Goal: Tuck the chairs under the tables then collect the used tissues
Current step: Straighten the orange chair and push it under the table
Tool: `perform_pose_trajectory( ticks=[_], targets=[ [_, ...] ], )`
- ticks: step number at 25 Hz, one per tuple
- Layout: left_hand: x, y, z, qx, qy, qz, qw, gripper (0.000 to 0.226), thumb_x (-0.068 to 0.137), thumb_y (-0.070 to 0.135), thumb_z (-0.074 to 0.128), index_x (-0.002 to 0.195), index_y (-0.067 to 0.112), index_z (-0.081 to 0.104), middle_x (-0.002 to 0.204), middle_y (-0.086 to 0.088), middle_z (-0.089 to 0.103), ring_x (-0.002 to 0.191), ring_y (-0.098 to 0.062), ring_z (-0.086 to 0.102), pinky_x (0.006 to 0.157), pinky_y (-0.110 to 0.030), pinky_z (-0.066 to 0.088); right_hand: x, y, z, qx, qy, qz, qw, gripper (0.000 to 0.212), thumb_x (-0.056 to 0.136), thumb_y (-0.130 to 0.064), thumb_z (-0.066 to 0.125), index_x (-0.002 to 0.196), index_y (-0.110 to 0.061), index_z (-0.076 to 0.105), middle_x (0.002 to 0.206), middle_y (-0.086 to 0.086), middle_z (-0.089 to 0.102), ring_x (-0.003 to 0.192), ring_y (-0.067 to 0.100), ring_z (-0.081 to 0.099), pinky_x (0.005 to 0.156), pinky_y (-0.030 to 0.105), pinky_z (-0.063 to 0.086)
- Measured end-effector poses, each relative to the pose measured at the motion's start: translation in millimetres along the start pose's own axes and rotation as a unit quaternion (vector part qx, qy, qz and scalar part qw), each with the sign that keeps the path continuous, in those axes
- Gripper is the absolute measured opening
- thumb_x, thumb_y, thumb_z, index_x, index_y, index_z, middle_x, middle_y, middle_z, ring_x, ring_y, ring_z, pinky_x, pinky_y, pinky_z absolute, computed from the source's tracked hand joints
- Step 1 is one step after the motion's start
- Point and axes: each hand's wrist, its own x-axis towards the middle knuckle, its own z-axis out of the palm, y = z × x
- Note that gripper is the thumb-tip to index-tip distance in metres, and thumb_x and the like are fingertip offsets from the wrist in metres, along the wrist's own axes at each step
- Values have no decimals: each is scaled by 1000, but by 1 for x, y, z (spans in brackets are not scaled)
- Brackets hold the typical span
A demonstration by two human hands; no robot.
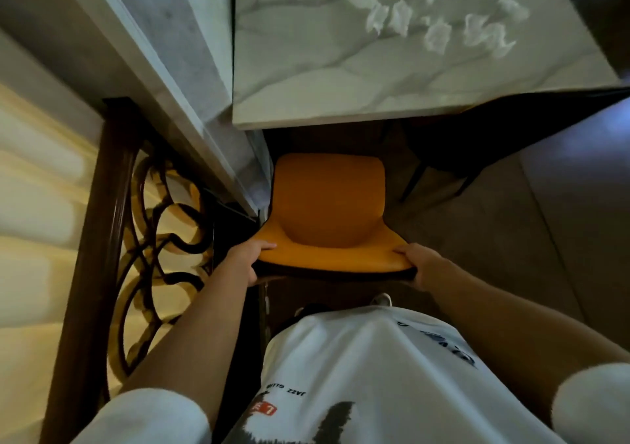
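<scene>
An orange chair (329, 205) stands directly below me, its seat in front of the near edge of a white marble table (341, 79). My left hand (247, 261) grips the left end of the chair's backrest top. My right hand (421, 263) grips the right end, thumb on top. Several crumpled white tissues (436, 17) lie scattered on the far right part of the tabletop. The chair's legs are hidden under the seat.
A marble ledge (191, 79) runs close along the chair's left side. Beyond it stands a dark wooden railing with scrolled ironwork (150, 239). A dark chair (453, 157) sits under the table's right side. Brown floor tiles (511, 225) stretch to the right.
</scene>
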Motion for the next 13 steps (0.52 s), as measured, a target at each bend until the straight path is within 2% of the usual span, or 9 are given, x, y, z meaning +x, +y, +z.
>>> perform_pose_trajectory(
  ticks=[2, 4, 7, 8, 11, 13],
  targets=[
    [9, -3, 3, 1, 8, -1, 1000, 76, 74, 11, 84, 138, 13, 43, 120, -23, 52, 100, -49, 58, 91, -64, 54, 5, -2, -3, 11, 14, -13, 1000, 49, 89, -13, 74, 129, -11, 46, 120, 21, 56, 108, 42, 60, 68, 51, 56],
    [26, -10, 11, -10, 13, -9, 1000, 87, 68, 11, 86, 142, 14, 41, 131, -23, 51, 111, -50, 55, 94, -65, 51, 12, -6, -11, 17, 28, -18, 999, 55, 85, -11, 76, 132, -9, 47, 120, 20, 57, 107, 42, 61, 68, 52, 56],
    [58, -15, 27, -23, 15, -7, 1000, 107, 53, 12, 89, 147, 20, 39, 138, -22, 48, 117, -53, 52, 94, -67, 49, 17, -18, -27, 23, 44, -26, 998, 60, 84, -11, 77, 136, -12, 47, 124, 21, 56, 109, 44, 60, 74, 57, 58],
    [59, -13, 34, -29, 13, -3, 999, 104, 54, 12, 88, 146, 19, 41, 136, -22, 49, 115, -53, 53, 92, -68, 50, 19, -24, -31, 22, 48, -34, 998, 59, 84, -12, 77, 135, -12, 47, 124, 20, 56, 108, 43, 60, 73, 55, 58],
    [24, 3, 65, -35, 20, 24, 999, 75, 69, 9, 84, 135, 17, 48, 126, -22, 52, 107, -53, 55, 79, -69, 55, 19, -49, -46, 39, 49, -79, 995, 44, 89, -13, 71, 129, -9, 52, 118, 18, 60, 104, 38, 63, 58, 47, 55],
    [17, 19, 85, -54, 29, 36, 997, 69, 72, 10, 83, 132, 20, 49, 123, -22, 51, 105, -54, 54, 71, -66, 58, 17, -67, -54, 77, 45, -107, 990, 39, 91, -19, 68, 125, -9, 53, 118, 17, 60, 103, 38, 63, 56, 46, 56]
  ],
)
